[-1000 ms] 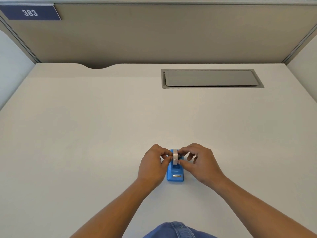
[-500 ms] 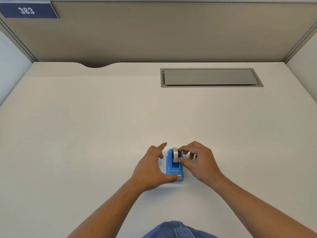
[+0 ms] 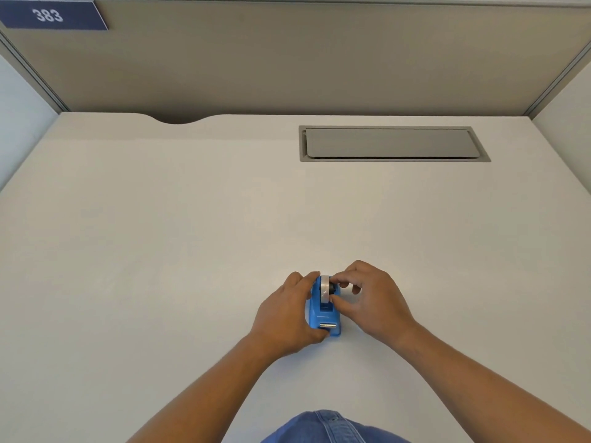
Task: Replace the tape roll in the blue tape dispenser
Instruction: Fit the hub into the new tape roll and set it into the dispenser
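Hands meet over the blue tape dispenser [image 3: 322,314], which sits on the desk [image 3: 192,251] w/ its cutter end toward the person. Left hand [image 3: 287,314] is wrapped round the dispenser's left side, thumb curled under the near end by the metal blade, fingers closed against the body. Tape roll [image 3: 325,288] stands on edge in the dispenser's cradle, just right of the left fingertips and directly left of the right hand [image 3: 372,302]. Right thumb and forefinger pinch at the roll's right face, around the dark hub; whether they actually grip the hub or only touch it, can't tell. Far beyond the right hand, a grey hatch [image 3: 393,143] sits flush in the desk.
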Action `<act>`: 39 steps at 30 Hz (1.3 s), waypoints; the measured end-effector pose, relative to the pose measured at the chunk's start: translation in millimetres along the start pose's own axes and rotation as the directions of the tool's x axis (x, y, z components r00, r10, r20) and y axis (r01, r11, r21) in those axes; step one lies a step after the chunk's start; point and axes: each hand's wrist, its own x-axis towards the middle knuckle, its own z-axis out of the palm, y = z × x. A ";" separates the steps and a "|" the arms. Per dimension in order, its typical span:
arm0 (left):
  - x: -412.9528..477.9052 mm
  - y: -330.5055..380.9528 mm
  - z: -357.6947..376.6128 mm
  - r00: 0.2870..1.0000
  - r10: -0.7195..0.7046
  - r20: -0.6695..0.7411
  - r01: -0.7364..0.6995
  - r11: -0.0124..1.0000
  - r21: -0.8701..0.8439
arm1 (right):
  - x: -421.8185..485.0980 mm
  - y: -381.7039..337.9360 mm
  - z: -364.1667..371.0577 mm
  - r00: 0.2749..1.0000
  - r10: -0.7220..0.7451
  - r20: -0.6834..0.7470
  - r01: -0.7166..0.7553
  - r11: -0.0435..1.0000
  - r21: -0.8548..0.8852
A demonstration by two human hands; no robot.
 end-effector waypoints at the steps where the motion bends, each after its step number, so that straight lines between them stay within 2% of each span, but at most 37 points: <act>1: 0.5 0.3 -0.4 1.000 0.003 -0.001 -0.003 1.000 0.001 | 1.0 -1.2 -1.1 1.000 -0.018 0.007 0.018 0.999 -0.037; 4: 1.4 1.7 -2.0 1.000 0.006 -0.006 -0.006 1.000 0.004 | 4.6 -6.2 -2.0 0.996 -0.063 0.061 0.071 0.988 -0.141; 9: 3.1 2.1 -2.9 1.000 -0.007 -0.015 0.007 1.000 0.021 | 7.6 -9.4 -3.1 0.993 -0.047 0.105 0.070 0.972 -0.223; 19: 0.1 2.4 0.5 0.998 -0.038 -0.042 0.040 0.998 0.056 | -0.9 -9.5 -6.3 0.983 -0.065 0.171 0.108 0.962 -0.252; 29: -2.8 1.1 4.8 0.998 -0.033 -0.061 0.036 0.998 0.050 | -15.7 -6.1 -0.3 0.993 0.071 0.098 -0.063 0.995 -0.081; 39: -6.3 3.9 5.6 0.997 -0.050 -0.059 0.054 0.996 0.065 | -20.5 -9.8 -0.8 0.988 0.098 0.117 -0.089 0.993 -0.076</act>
